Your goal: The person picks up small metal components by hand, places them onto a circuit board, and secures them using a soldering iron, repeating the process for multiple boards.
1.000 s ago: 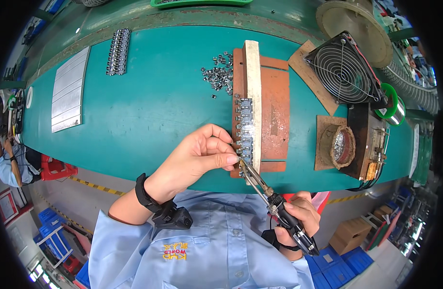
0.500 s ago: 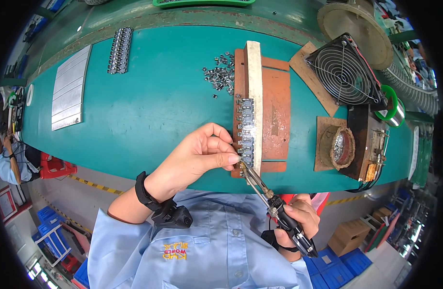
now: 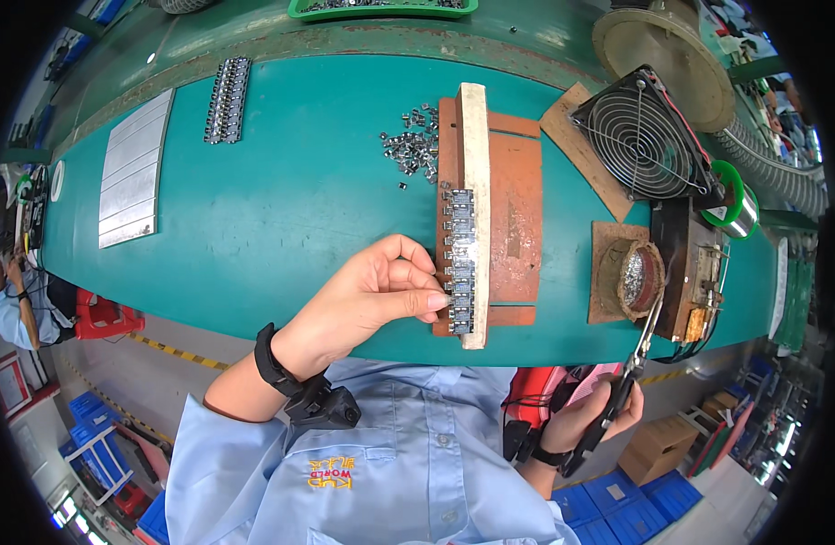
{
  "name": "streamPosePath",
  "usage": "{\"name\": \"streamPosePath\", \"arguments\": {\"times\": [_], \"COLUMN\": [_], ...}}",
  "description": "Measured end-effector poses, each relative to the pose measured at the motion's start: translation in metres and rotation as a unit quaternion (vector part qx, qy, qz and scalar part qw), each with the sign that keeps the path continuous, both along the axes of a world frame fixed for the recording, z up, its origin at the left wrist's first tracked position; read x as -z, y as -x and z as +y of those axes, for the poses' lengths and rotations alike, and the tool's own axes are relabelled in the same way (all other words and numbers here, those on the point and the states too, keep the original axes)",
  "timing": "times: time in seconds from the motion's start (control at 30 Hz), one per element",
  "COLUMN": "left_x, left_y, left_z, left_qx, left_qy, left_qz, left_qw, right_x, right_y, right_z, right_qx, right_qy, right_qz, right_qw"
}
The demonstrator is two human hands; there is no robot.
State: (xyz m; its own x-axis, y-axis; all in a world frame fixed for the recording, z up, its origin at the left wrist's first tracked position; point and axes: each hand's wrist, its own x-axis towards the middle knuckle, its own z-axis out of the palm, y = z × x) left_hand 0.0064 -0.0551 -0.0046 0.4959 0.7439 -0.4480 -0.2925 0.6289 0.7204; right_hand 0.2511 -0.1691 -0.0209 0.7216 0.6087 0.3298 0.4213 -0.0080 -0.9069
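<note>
My left hand (image 3: 381, 289) is closed in a pinch at the left side of a row of small electronic components (image 3: 461, 259). Whatever lies between its thumb and fingertips is too hidden to make out. The row runs along a pale bar (image 3: 476, 163) on a brown wooden jig (image 3: 516, 218). In my right hand (image 3: 604, 418) is a soldering iron (image 3: 634, 365) with a thin metal tube along its barrel. Its tip points up at the rim of a round, crusted pot (image 3: 605, 282) with silvery bits inside.
Loose metal parts (image 3: 410, 145) lie left of the jig. Farther left are a finished-looking component strip (image 3: 227, 100) and a grooved metal plate (image 3: 132, 173). At right stand a fan (image 3: 640, 136), a green solder spool (image 3: 728, 204) and a dark box (image 3: 676, 263). Another person (image 3: 22, 300) sits far left.
My right hand has swung the soldering iron away from the component row, rightward to the round pot. The left hand keeps its pinch at the row.
</note>
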Motion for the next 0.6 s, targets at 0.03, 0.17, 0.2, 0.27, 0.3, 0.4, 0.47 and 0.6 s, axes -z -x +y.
{"name": "streamPosePath", "arguments": {"times": [0.03,0.17,0.2,0.27,0.3,0.4,0.47,0.6], "left_x": [0.0,-0.002,-0.004,-0.011,-0.012,-0.015,-0.017,-0.009], "left_y": [0.0,0.002,0.006,0.02,0.023,0.027,0.028,0.018], "left_z": [0.0,0.001,0.003,0.013,0.019,0.038,0.046,0.056], "left_qx": [0.0,0.003,0.004,-0.021,-0.034,-0.036,-0.039,0.0], "left_qy": [-0.002,0.005,0.003,-0.053,-0.081,-0.258,-0.34,-0.445], "left_qz": [0.004,0.011,0.012,0.104,0.149,0.34,0.432,0.474], "left_qw": [1.0,1.0,1.0,0.993,0.985,0.903,0.834,0.76], "right_x": [-0.001,-0.007,-0.007,-0.005,-0.005,-0.006,-0.003,0.006], "right_y": [0.001,-0.003,-0.003,-0.003,-0.002,0.001,0.006,0.011], "right_z": [0.004,0.011,0.01,0.007,0.006,0.012,0.02,0.038], "right_qx": [0.062,0.032,0.033,-0.013,-0.035,-0.13,-0.182,-0.238], "right_qy": [0.035,0.058,0.056,-0.008,-0.04,-0.043,-0.047,-0.086], "right_qz": [-0.021,0.001,0.002,0.056,0.082,0.065,0.059,0.04], "right_qw": [0.997,0.998,0.998,0.998,0.995,0.988,0.98,0.967]}}
